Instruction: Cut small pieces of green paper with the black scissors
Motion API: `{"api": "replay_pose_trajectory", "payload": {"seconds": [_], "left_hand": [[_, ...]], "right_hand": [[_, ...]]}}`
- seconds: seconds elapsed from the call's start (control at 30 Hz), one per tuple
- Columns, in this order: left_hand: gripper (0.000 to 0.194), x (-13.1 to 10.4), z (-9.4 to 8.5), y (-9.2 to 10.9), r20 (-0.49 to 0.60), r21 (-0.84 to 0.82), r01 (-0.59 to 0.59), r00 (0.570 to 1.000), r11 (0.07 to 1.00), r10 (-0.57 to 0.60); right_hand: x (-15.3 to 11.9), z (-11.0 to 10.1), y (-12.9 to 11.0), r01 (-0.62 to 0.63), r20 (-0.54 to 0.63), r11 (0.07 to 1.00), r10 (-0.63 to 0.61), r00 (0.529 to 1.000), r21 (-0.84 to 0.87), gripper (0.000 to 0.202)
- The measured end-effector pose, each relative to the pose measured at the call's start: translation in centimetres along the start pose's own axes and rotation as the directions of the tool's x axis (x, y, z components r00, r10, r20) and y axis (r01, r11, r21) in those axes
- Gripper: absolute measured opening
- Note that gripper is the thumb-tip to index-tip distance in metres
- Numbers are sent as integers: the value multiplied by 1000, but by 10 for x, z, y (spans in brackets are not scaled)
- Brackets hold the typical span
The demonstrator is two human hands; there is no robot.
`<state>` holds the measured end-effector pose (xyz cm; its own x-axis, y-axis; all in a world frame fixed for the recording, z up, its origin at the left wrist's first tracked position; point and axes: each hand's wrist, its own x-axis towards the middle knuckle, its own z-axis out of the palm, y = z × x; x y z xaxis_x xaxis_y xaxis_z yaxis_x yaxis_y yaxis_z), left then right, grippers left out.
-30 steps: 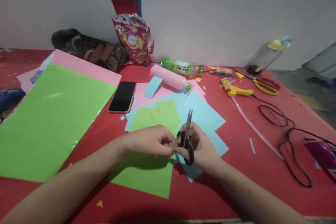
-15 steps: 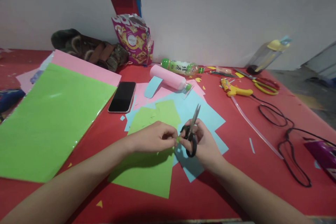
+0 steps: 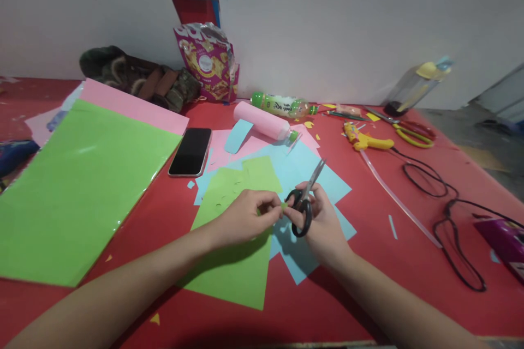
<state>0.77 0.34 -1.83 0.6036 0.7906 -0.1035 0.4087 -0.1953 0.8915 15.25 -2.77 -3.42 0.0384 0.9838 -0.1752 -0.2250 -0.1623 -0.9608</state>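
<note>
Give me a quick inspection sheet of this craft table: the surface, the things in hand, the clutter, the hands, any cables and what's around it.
Surface: red table, strewn with small paper scraps.
Job's things: black-handled scissors; tiny green paper piece; green sheet over light blue sheets.
Clutter: phone, pink roll, green bottle, snack bag, large green sheet, yellow glue gun, yellow-handled scissors.
Hands: left hand pinches the green piece; right hand holds the scissors, blades shut.
Cables: black cord looping at right.
Surroundings: white wall panels; water bottle leaning against them.
</note>
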Motion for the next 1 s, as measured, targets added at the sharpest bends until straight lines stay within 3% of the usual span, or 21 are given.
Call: {"api": "replay_pose_trajectory", "payload": {"seconds": [0.17, 0.3, 0.47, 0.7, 1.0], "left_hand": [[17, 1, -11, 3, -79, -85, 7, 997, 996, -14], [16, 0, -20, 9, -164, -140, -16, 986, 990, -7], [16, -2, -24, 13, -171, -148, -31, 985, 988, 5], [15, -2, -19, 11, -122, -147, 3, 992, 989, -21], [14, -3, -10, 10, -177, -187, -23, 984, 982, -11]], "right_hand": [[-2, 0, 1, -8, 176, 999, 17, 984, -52, 45], [-6, -2, -2, 30, 377, 996, 5, 926, -87, 51], [-8, -3, -5, 50, 496, 994, 5, 868, -98, 47], [-8, -3, -4, 19, 525, 995, 37, 851, -100, 47], [-9, -2, -5, 13, 503, 997, 29, 864, -79, 46]]}}
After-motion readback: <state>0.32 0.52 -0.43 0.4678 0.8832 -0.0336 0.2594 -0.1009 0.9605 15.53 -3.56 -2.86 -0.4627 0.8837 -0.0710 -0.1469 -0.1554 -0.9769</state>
